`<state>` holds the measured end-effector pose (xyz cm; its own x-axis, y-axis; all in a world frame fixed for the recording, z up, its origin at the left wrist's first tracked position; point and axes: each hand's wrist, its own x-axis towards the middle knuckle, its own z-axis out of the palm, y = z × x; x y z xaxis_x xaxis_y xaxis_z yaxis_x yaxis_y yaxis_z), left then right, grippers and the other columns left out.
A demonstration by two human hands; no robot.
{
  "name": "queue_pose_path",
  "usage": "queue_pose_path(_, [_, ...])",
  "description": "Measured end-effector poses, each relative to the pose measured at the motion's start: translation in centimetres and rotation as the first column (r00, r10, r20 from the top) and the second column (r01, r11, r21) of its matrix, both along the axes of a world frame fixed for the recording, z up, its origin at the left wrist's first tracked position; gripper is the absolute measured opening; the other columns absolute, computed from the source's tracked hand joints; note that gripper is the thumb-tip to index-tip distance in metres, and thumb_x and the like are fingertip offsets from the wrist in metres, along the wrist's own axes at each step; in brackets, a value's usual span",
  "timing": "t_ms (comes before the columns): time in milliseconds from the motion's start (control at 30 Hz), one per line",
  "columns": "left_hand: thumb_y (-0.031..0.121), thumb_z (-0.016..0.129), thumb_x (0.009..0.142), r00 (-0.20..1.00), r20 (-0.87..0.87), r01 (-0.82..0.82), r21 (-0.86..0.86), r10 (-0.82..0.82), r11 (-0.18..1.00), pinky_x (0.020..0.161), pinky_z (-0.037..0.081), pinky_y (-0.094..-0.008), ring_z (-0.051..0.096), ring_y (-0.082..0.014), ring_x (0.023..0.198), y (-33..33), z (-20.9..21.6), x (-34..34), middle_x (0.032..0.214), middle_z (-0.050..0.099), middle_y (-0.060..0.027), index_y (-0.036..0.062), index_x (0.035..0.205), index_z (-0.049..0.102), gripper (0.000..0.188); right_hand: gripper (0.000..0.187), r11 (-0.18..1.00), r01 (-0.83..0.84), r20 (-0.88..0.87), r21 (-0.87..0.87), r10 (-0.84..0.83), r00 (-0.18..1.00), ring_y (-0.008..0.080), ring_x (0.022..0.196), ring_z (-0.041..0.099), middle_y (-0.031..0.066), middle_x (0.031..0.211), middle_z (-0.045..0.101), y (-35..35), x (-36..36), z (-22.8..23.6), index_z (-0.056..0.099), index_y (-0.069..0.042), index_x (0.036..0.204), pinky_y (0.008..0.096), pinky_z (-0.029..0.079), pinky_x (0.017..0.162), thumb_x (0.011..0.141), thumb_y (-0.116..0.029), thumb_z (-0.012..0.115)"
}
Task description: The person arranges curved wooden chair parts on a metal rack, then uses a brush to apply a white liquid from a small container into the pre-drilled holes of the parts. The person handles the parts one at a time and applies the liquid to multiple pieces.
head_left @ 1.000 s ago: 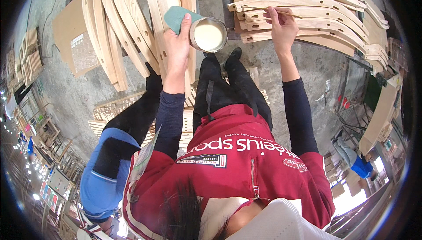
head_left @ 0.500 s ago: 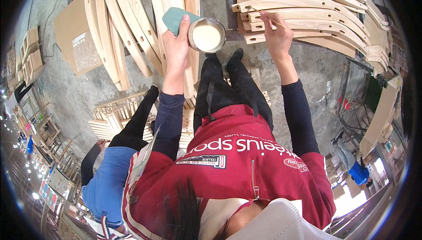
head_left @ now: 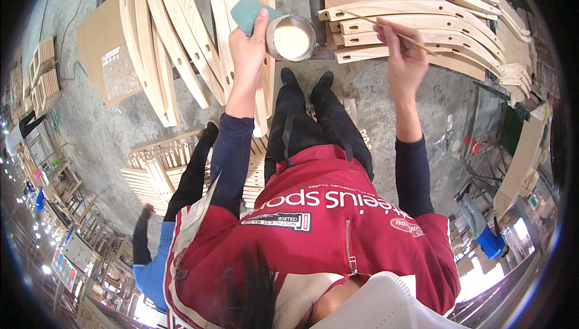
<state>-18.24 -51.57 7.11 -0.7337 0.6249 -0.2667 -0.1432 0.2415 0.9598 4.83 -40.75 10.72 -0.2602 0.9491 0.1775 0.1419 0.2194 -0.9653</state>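
Note:
My left hand is closed around a round cup of cream-coloured liquid. A flat, rounded green piece sticks out beyond the thumb; whether it belongs to the cup cannot be made out. Between the fingers of my right hand a thin wooden stick is pinched. Its far tip lies over the left end of a row of curved, slotted wooden pieces, near the topmost one; contact is unclear.
More long curved wooden parts lie at the far left, beside a cardboard sheet. Slatted wooden pieces are stacked lower left. Close on my left is a co-worker in blue; another person is at the right.
My right hand has shifted right and slightly nearer, with more of the stick showing. My left hand has carried the cup slightly right and away. The co-worker on my left has changed position.

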Motion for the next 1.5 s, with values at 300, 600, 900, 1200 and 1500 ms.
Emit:
queue_pose_path(300, [0.045,0.069,0.091,0.976,-0.187,0.121,0.053,-0.109,0.991,0.060,0.049,-0.0306,0.059,-0.0114,0.063,2.8,1.7,1.3,0.065,0.067,-0.0063,-0.0033,0.080,0.071,0.049,0.011,0.965,-0.234,0.115,-0.119,0.248,0.962,0.0197,0.085,0.072,0.0162,0.099,0.072,-2.5,0.8,4.2,0.059,0.004,0.101,0.0278,0.058,0.077,0.097,-0.006,0.061])
queue_pose_path(600, [0.052,0.067,0.090,0.984,-0.113,0.138,0.008,-0.136,0.990,0.066,0.050,-0.0321,0.061,-0.0127,0.069,3.1,0.9,1.9,0.072,0.069,-0.0091,-0.0021,0.085,0.072,0.054,0.015,0.885,-0.203,-0.174,-0.419,0.141,0.975,0.0229,0.087,0.072,0.0187,0.099,0.071,-2.2,1.8,3.7,0.056,0.001,0.104,0.0300,0.059,0.076,0.100,-0.013,0.058])
queue_pose_path(900, [0.037,0.071,0.092,0.985,0.053,0.164,-0.011,-0.164,0.986,0.074,0.049,-0.0262,0.061,-0.0094,0.081,3.4,2.4,3.2,0.088,0.071,-0.0033,0.0004,0.096,0.074,0.037,0.016,0.716,-0.161,-0.281,-0.680,-0.052,0.958,0.0212,0.089,0.072,0.0188,0.103,0.071,-1.2,3.2,1.7,0.059,-0.001,0.104,0.0286,0.060,0.074,0.098,-0.016,0.061])
queue_pose_path(1200, [0.040,0.070,0.092,0.992,-0.010,0.125,-0.092,-0.127,0.988,0.071,0.049,-0.0294,0.061,-0.0115,0.076,2.1,-0.6,2.1,0.081,0.071,-0.0048,-0.0011,0.090,0.073,0.042,0.020,0.930,0.056,-0.162,-0.364,-0.123,0.979,0.0185,0.084,0.072,0.0135,0.094,0.072,1.3,4.6,0.2,0.062,0.001,0.103,0.0249,0.057,0.072,0.098,-0.019,0.063])
queue_pose_path(1500, [0.029,0.070,0.093,0.989,0.082,0.124,-0.009,-0.123,0.992,0.079,0.048,-0.0263,0.061,-0.0105,0.086,1.2,0.1,1.9,0.095,0.070,-0.0042,-0.0019,0.101,0.071,0.032,0.022,0.956,0.176,0.071,-0.234,-0.164,0.984,0.0158,0.077,0.072,0.0111,0.087,0.074,2.3,4.8,-5.8,0.065,0.002,0.099,0.0248,0.055,0.067,0.096,-0.019,0.065])
